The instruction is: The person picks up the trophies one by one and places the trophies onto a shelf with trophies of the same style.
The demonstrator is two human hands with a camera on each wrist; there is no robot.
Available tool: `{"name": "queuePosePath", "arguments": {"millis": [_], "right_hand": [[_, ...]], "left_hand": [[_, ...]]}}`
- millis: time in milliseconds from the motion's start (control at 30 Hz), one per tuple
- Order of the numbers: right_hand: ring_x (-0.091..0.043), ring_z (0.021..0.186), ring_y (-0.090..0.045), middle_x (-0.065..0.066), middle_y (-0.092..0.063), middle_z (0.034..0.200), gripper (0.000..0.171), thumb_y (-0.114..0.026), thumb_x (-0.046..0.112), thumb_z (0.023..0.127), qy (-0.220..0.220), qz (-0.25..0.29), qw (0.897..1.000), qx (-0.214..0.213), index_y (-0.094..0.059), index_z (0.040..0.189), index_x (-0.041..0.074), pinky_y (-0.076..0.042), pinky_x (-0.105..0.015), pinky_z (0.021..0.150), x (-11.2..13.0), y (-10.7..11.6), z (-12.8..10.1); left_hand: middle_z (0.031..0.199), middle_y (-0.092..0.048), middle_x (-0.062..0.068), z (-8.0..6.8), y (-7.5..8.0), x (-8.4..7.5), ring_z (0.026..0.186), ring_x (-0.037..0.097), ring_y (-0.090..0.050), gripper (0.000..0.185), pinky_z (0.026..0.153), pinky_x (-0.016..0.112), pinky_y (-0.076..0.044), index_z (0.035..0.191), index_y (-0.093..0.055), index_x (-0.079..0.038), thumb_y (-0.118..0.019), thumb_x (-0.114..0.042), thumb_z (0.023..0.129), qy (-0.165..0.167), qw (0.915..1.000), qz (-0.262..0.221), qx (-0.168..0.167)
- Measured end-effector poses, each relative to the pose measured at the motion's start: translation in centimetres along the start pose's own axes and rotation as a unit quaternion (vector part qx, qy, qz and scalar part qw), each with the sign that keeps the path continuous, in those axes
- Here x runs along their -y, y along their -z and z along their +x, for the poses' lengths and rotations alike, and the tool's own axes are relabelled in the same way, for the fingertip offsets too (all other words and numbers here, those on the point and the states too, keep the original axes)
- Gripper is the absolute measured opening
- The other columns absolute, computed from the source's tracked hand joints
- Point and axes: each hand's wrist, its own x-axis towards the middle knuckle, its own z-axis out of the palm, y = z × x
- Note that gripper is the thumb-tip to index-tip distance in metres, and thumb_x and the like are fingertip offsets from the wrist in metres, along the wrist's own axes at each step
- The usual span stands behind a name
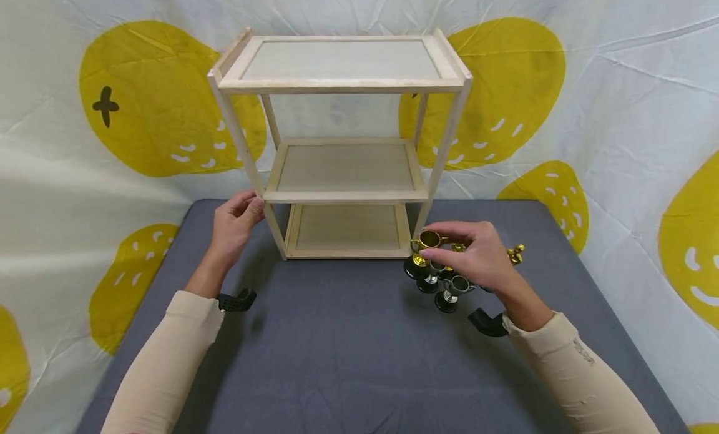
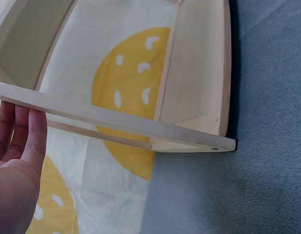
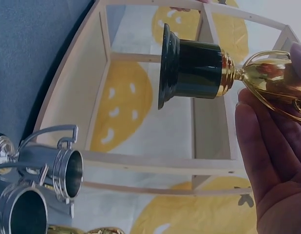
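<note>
My right hand [image 1: 477,256] pinches a gold trophy cup [image 1: 428,241] by its bowl, fingers and thumb closed around it. In the head view its black base hangs down among the other cups; the right wrist view shows that base clear of anything beneath it, so I judge it lifted. The cup's long axis runs upright, base down. It sits just in front of the wooden shelf [image 1: 342,197], by the shelf's front right leg, so the shelves lie ahead and to the left of my grip, the lowest one nearest.

Below that hand, on the grey bench [image 1: 337,334], stand a few more small trophies: two silver cups [image 3: 48,168] close together and a gold piece [image 1: 515,253] partly hidden behind my fingers (I cannot tell its shape).

My left hand [image 1: 234,225] is at the shelf's front left post, near the middle shelf. Its fingers lie straight and loose against the wood, touching rather than clasping it. My right hand is the nearer one to the cups.
</note>
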Motion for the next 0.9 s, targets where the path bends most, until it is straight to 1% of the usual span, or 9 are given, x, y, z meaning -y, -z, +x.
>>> {"name": "queuePosePath", "arguments": {"millis": [133,367,533,667,767,900], "right_hand": [[0.005,0.086,-0.073,-0.013,-0.081,0.104,0.035,-0.090,0.004,0.078,0.001,0.011,1.000,-0.001,-0.080,0.112,0.006,-0.059,-0.014,0.074,0.0,-0.4,0.3],[0.008,0.091,-0.071,-0.012,-0.080,0.108,0.035,-0.090,0.007,0.080,-0.011,0.015,1.000,0.000,-0.080,0.113,0.007,-0.058,-0.012,0.081,0.2,-1.2,0.8],[0.005,0.091,-0.073,-0.012,-0.080,0.110,0.035,-0.089,0.009,0.081,-0.022,0.021,1.000,0.008,-0.079,0.115,0.007,-0.060,-0.015,0.082,0.3,-1.8,1.2],[0.004,0.091,-0.073,-0.011,-0.080,0.111,0.036,-0.089,0.011,0.082,-0.033,0.018,0.999,0.011,-0.079,0.117,0.007,-0.059,-0.015,0.078,0.4,-2.3,1.5],[0.002,0.091,-0.073,-0.011,-0.080,0.110,0.037,-0.089,0.013,0.082,-0.040,0.019,0.999,0.012,-0.079,0.117,0.007,-0.059,-0.016,0.077,0.5,-2.7,1.7],[-0.003,0.088,-0.074,-0.010,-0.080,0.108,0.037,-0.090,0.014,0.082,-0.046,0.031,0.998,0.013,-0.079,0.116,0.007,-0.060,-0.018,0.078,0.6,-3.2,2.0]], "left_hand": [[0.101,-0.075,-0.017,-0.1,0.0,0.0,0.096,0.001,-0.073,0.038,0.090,0.016,-0.059,0.135,-0.066,0.001,-0.065,-0.019,0.103,0.000,1.0000,-0.002,0.001],[0.104,-0.074,-0.018,0.0,0.1,0.1,0.098,0.000,-0.072,0.041,0.091,0.018,-0.059,0.137,-0.065,0.000,-0.065,-0.024,0.103,0.001,0.9999,0.017,0.001],[0.103,-0.074,-0.018,0.0,0.1,0.1,0.098,0.000,-0.072,0.043,0.089,0.015,-0.059,0.137,-0.064,0.002,-0.065,-0.025,0.103,0.006,0.9998,0.021,0.001],[0.103,-0.074,-0.018,0.0,0.1,0.1,0.097,0.000,-0.072,0.043,0.088,0.014,-0.059,0.137,-0.064,0.002,-0.065,-0.024,0.103,0.007,0.9998,0.017,-0.002],[0.102,-0.074,-0.017,0.0,0.0,0.1,0.096,0.001,-0.072,0.041,0.088,0.014,-0.059,0.136,-0.065,0.002,-0.066,-0.022,0.103,0.005,1.0000,0.006,-0.003],[0.101,-0.075,-0.017,0.0,0.0,0.0,0.096,0.001,-0.073,0.039,0.088,0.014,-0.059,0.135,-0.066,0.002,-0.065,-0.021,0.103,0.002,1.0000,0.005,-0.002]]}}
